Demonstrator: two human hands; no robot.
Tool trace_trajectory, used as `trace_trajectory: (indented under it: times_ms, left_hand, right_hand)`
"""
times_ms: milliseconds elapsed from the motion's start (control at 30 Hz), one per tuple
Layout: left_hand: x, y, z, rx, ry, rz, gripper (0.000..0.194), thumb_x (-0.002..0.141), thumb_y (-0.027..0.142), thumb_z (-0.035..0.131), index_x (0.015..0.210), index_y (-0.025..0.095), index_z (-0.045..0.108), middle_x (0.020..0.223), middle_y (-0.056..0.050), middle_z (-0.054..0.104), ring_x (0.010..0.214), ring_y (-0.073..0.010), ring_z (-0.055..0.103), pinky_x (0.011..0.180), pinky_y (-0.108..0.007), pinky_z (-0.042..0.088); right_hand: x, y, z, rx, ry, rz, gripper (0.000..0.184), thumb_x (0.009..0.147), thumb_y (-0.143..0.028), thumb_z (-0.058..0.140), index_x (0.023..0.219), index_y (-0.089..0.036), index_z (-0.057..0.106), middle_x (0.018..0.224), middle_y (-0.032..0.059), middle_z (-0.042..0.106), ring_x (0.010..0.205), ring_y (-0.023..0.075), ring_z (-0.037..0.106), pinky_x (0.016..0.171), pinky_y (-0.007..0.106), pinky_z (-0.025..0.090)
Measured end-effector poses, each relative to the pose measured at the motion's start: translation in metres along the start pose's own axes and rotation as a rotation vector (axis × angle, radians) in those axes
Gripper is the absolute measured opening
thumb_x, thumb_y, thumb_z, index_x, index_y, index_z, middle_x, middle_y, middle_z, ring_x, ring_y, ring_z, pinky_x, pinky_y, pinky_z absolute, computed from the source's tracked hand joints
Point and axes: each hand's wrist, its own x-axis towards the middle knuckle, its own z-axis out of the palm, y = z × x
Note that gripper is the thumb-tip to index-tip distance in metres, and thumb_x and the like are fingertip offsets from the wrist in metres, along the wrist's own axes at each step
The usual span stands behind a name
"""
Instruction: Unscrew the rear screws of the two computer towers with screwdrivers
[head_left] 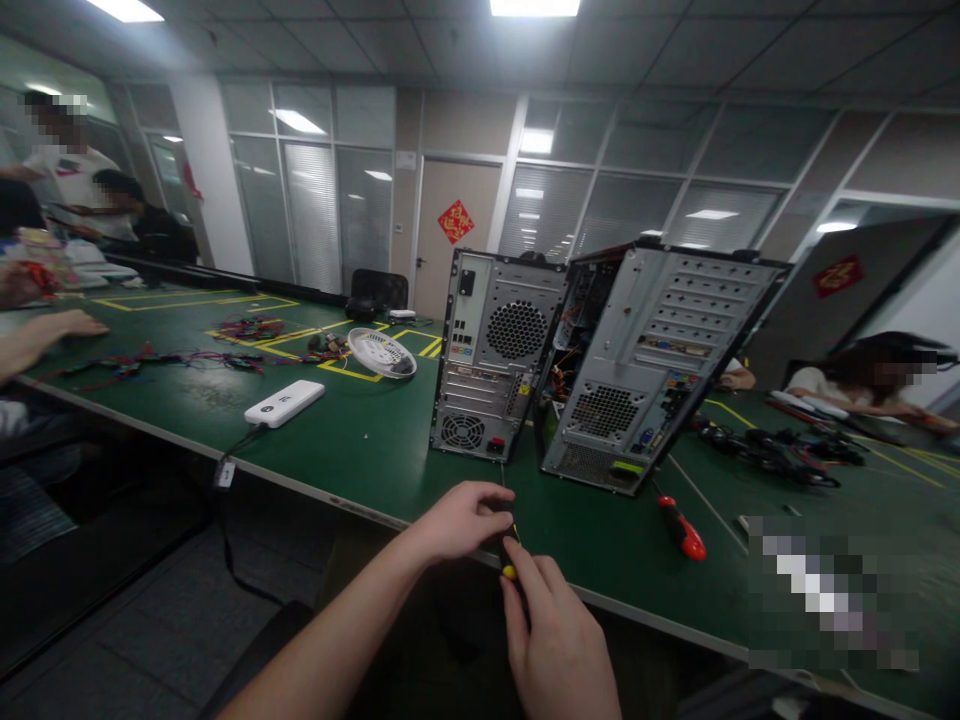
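At the front edge of the table, my left hand (469,518) and my right hand (564,632) meet on a screwdriver (508,571) with a black and yellow handle. My right fingers close around the handle's near end, while my left fingers pinch it further up. The thin shaft points away from me toward the foot of a computer tower (480,385), whose back panel faces me. I cannot tell whether the tip touches it. Beside it on the right stands a second tower (600,350), tilted in view, with its left side uncovered. A red-handled screwdriver (684,530) lies to the right.
On the left of the green table (375,430) lie a white power bank (285,402) with a hanging cable, a round white fan-like part (381,354) and tangled wires (150,362). Black cables (780,452) are heaped at right. Other people sit or stand around the table's left and right sides.
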Motion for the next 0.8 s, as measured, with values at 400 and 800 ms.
trace_trajectory:
  times_ms: [400, 800]
  left_hand:
    - [-0.0004, 0.0006, -0.0005, 0.048, 0.007, 0.023, 0.054, 0.083, 0.034, 0.067, 0.132, 0.011, 0.067, 0.115, -0.013, 0.075, 0.081, -0.0166, 0.065, 0.075, -0.031, 0.051]
    - [-0.0021, 0.0015, -0.0009, 0.043, 0.019, 0.009, 0.053, 0.083, 0.033, 0.068, 0.131, 0.013, 0.068, 0.113, -0.012, 0.075, 0.079, -0.0167, 0.064, 0.077, -0.031, 0.052]
  right_hand:
    - [-0.0032, 0.0023, 0.0059, -0.061, 0.032, -0.01, 0.035, 0.11, -0.03, 0.032, 0.129, -0.018, 0.058, 0.094, 0.0071, 0.07, 0.074, 0.0188, 0.072, 0.063, 0.029, 0.053]
    - [-0.0034, 0.0036, 0.0071, -0.043, 0.077, 0.006, 0.026, 0.109, -0.03, 0.035, 0.121, -0.019, 0.056, 0.1, 0.0092, 0.076, 0.083, 0.0211, 0.076, 0.068, 0.03, 0.055]
